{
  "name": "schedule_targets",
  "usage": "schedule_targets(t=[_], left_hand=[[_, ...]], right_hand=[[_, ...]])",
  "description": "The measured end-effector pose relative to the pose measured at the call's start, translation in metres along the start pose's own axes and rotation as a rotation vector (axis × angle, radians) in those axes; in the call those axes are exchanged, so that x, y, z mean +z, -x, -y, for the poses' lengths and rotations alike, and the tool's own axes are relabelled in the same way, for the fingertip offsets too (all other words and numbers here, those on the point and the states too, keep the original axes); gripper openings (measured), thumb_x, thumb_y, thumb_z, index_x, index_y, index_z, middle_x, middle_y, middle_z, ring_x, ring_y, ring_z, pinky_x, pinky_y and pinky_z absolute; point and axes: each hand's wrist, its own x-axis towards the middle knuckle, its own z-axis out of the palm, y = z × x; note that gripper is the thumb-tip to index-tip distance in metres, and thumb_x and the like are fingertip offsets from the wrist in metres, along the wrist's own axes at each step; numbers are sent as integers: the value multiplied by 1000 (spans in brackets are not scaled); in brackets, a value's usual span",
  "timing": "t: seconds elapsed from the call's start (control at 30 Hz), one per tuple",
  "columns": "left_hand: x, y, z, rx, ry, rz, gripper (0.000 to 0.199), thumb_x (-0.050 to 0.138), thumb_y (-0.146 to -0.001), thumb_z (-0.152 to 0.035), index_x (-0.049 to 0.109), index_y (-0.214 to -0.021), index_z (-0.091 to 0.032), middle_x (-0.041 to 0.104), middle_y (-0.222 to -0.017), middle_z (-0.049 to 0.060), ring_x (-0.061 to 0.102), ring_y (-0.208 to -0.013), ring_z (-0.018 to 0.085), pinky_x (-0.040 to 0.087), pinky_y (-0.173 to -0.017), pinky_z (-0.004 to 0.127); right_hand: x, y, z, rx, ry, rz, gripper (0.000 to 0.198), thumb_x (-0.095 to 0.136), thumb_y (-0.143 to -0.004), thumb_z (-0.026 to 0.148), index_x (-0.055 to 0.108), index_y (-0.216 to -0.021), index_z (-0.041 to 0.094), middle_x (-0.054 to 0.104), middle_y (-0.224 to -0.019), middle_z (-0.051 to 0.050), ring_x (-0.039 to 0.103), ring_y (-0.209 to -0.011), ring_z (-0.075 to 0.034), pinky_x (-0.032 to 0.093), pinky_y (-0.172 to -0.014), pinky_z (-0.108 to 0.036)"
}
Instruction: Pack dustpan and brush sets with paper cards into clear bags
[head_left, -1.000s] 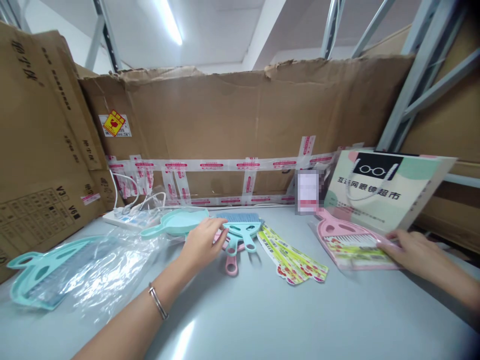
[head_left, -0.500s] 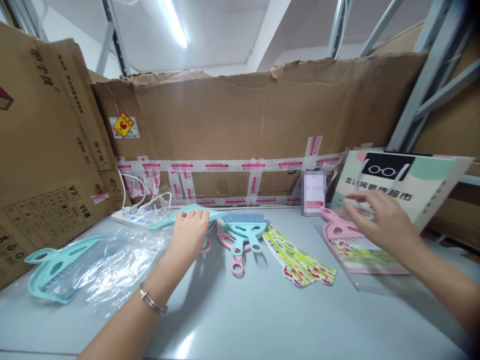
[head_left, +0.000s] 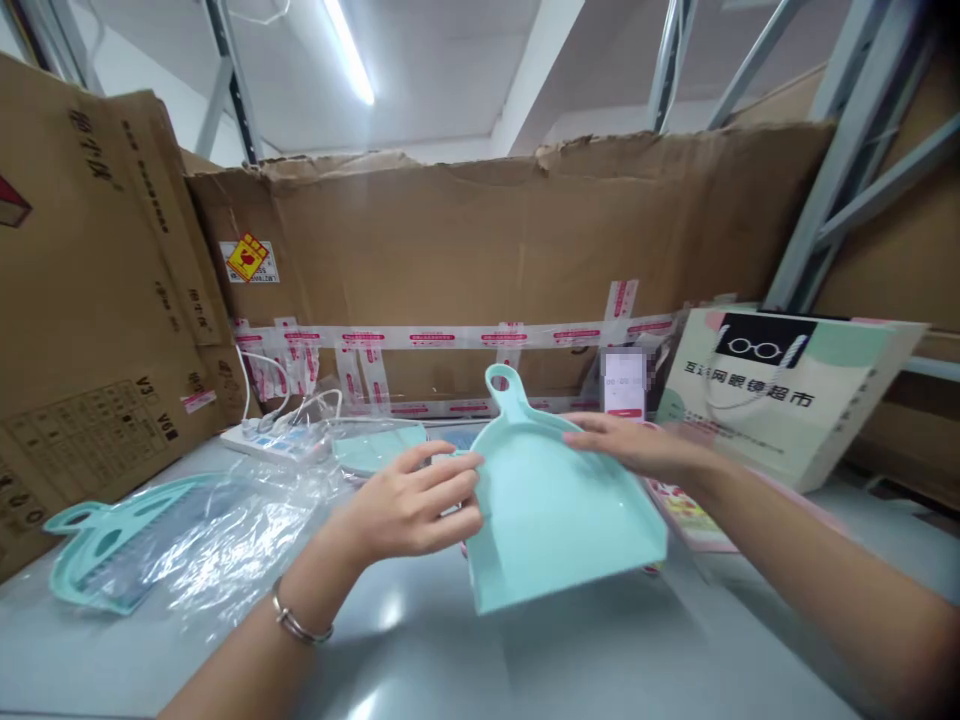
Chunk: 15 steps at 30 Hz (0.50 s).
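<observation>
I hold a small mint-green dustpan (head_left: 555, 510) up over the grey table (head_left: 525, 660), its looped handle pointing away from me. My left hand (head_left: 409, 505) grips its left edge. My right hand (head_left: 637, 445) holds its upper right edge, fingers laid across the rim. The dustpan hides the brushes and printed cards lying behind it. Another mint dustpan (head_left: 379, 448) lies flat just beyond my left hand.
A bagged mint brush-and-pan set (head_left: 127, 540) lies at the left on crumpled clear plastic. A white power strip (head_left: 262, 440) sits by the taped cardboard wall (head_left: 487, 260). A pink packaged set (head_left: 694, 515) and a printed paper bag (head_left: 780, 390) stand at the right.
My left hand picked the mint dustpan off the table and lifted it toward me. My right hand left the pink packaged set and came over to take the pan's right edge.
</observation>
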Motion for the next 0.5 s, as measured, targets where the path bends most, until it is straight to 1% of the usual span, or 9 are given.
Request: schedule_targets(t=[0.03,0.1,0.17,0.23,0.3,0.33,0.4,0.43,0.5], left_hand=[[3,1,-1,-8,38,-10,19,45,-81,-4,50,-69,-19,65,-81,2,57,-100,16,44,-87,32],[10,4,-2,-124,144,-51,15,45,-82,-5,52,-82,-18,63,-97,7,52,-109,18,44,-90,34],[16,6,-2,-405,309,-154,20,41,-85,-8,49,-100,-16,54,-117,13,45,-118,20,43,-92,37],[19,6,-2,-783,584,-208,26,35,-88,-15,42,-113,-18,47,-125,15,45,-117,21,46,-88,37],[19,3,-4,-1097,946,-103,29,32,-90,-26,39,-117,-20,51,-121,13,54,-107,21,50,-80,35],[18,0,-5,-1193,1103,-5,31,33,-90,-33,40,-118,-21,54,-117,11,57,-101,21,50,-77,34],[17,-4,-7,-1259,1276,181,35,38,-87,-40,46,-116,-22,59,-110,8,58,-96,21,49,-77,33],[17,-6,-7,-1250,1291,234,36,40,-86,-42,50,-114,-22,61,-108,6,57,-96,21,48,-79,33],[18,-7,-7,-1220,1256,268,35,42,-85,-42,56,-110,-21,61,-108,5,56,-97,21,45,-83,33]], right_hand=[[6,0,-2,29,-18,61,42,63,-71,43,58,-107,21,64,-100,-5,61,-86,-19,49,-73,-30],[19,-2,-6,25,-69,64,44,66,-67,42,58,-103,18,65,-90,-4,62,-76,-17,49,-66,-28],[32,-3,-10,11,-103,-6,43,67,-65,42,58,-99,16,64,-84,-3,61,-71,-16,49,-65,-28],[44,-4,-13,5,-118,-48,44,68,-64,42,58,-99,17,64,-85,-3,61,-73,-17,49,-67,-29],[54,-4,-15,-8,-114,-44,45,67,-65,42,57,-102,18,65,-89,-4,62,-77,-18,49,-70,-32],[57,-4,-16,-23,-106,-44,46,65,-66,43,56,-104,18,64,-92,-5,62,-80,-19,49,-72,-33],[60,-5,-21,-58,-70,-62,47,64,-67,43,55,-106,20,62,-102,-6,60,-88,-21,49,-75,-34],[59,-6,-24,-76,-50,-65,48,64,-67,44,54,-107,21,61,-105,-6,59,-91,-22,49,-76,-34],[52,-10,-32,-123,-33,-65,49,59,-71,50,52,-110,22,61,-104,-7,59,-91,-22,49,-75,-36]])
